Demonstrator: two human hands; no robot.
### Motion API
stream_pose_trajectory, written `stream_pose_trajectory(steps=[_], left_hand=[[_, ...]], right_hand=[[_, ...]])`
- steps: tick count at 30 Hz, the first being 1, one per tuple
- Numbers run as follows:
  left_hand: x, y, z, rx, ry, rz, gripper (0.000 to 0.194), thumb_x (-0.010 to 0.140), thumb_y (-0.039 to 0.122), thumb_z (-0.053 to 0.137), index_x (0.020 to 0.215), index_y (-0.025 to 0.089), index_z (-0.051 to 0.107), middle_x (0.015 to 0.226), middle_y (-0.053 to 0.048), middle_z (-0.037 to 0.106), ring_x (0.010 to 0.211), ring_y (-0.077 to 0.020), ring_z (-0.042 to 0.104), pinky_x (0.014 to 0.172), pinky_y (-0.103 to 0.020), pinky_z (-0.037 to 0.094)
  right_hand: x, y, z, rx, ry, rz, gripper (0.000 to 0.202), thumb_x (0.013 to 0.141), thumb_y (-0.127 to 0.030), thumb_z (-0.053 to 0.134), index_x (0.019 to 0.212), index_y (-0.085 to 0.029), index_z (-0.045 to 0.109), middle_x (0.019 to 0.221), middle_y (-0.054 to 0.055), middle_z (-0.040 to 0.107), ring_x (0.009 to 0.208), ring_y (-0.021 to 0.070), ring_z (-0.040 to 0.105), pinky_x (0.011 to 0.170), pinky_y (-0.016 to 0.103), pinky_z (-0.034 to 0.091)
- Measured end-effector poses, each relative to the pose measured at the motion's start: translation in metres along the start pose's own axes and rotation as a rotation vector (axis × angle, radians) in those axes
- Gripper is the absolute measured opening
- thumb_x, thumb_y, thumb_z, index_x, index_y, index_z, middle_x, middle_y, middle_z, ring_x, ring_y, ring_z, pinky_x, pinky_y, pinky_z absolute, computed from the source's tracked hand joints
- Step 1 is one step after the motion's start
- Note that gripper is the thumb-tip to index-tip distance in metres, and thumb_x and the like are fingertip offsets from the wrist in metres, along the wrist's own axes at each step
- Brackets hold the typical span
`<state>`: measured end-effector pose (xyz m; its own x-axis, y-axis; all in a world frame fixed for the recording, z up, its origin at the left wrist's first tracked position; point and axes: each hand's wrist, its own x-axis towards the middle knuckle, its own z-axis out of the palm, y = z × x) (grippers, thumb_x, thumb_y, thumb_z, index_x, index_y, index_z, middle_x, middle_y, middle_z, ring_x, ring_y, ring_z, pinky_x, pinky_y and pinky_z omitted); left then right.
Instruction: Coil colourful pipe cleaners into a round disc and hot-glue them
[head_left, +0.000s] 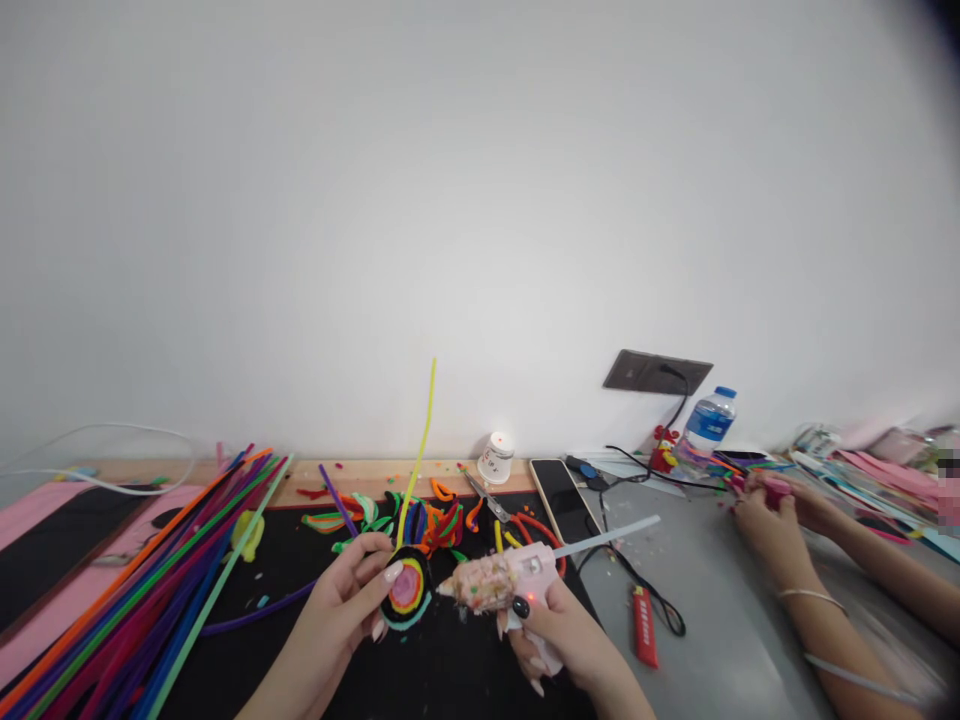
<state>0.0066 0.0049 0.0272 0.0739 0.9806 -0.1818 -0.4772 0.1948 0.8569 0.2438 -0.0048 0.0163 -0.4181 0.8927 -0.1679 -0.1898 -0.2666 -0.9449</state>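
My left hand pinches a round coiled disc with a pink centre, orange and yellow rings and a black outer ring. A yellow pipe cleaner stands up from behind the disc's top edge. My right hand is wrapped round the handle of a pale pink glue gun, its barrel crusted with dried bits. The gun's nozzle points left, close to the disc's right edge. A translucent glue stick sticks out of the gun's back, and a small red light glows on its side.
Long coloured pipe cleaners lie at left. Behind my hands are coiled pieces, scissors, a paper cup and a phone. To the right are a red cutter, cables, a bottle and another person's hands.
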Motion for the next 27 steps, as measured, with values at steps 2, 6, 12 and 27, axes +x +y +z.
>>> stream_pose_trajectory(steps=[2, 6, 12, 27], left_hand=[[0.0, -0.0005, -0.0001, -0.004, -0.003, -0.001, 0.042, 0.06, 0.036, 0.08, 0.089, 0.021, 0.053, 0.065, 0.007, 0.057, 0.046, -0.0048, 0.041, 0.037, -0.012, 0.036], [0.0002, -0.0013, 0.0002, -0.009, -0.013, -0.002, 0.041, 0.06, 0.035, 0.08, 0.089, 0.021, 0.054, 0.064, 0.007, 0.058, 0.046, -0.0048, 0.041, 0.037, -0.013, 0.037], [-0.0004, -0.0024, -0.0005, -0.012, -0.012, -0.008, 0.041, 0.058, 0.036, 0.081, 0.088, 0.022, 0.056, 0.064, 0.007, 0.059, 0.045, -0.0053, 0.043, 0.036, -0.014, 0.037], [0.0015, -0.0025, 0.0008, -0.023, -0.003, -0.008, 0.043, 0.057, 0.034, 0.081, 0.089, 0.022, 0.055, 0.065, 0.006, 0.061, 0.046, -0.0065, 0.045, 0.036, -0.015, 0.038]], right_hand=[[0.0004, -0.0003, 0.0013, -0.01, 0.001, 0.008, 0.049, 0.062, -0.056, 0.071, 0.075, -0.014, 0.049, 0.038, -0.01, 0.044, 0.027, 0.0021, 0.034, 0.027, 0.014, 0.033], [0.0003, -0.0011, 0.0037, -0.012, 0.013, 0.016, 0.049, 0.062, -0.055, 0.071, 0.076, -0.015, 0.048, 0.039, -0.01, 0.044, 0.027, 0.0025, 0.035, 0.027, 0.015, 0.034], [-0.0011, -0.003, 0.0049, -0.004, 0.022, 0.032, 0.052, 0.061, -0.055, 0.072, 0.081, -0.016, 0.045, 0.046, -0.01, 0.047, 0.028, 0.002, 0.035, 0.027, 0.015, 0.034], [0.0002, -0.0018, 0.0041, -0.031, 0.047, 0.045, 0.049, 0.064, -0.056, 0.069, 0.078, -0.017, 0.044, 0.04, -0.012, 0.043, 0.027, 0.0021, 0.032, 0.027, 0.015, 0.032]])
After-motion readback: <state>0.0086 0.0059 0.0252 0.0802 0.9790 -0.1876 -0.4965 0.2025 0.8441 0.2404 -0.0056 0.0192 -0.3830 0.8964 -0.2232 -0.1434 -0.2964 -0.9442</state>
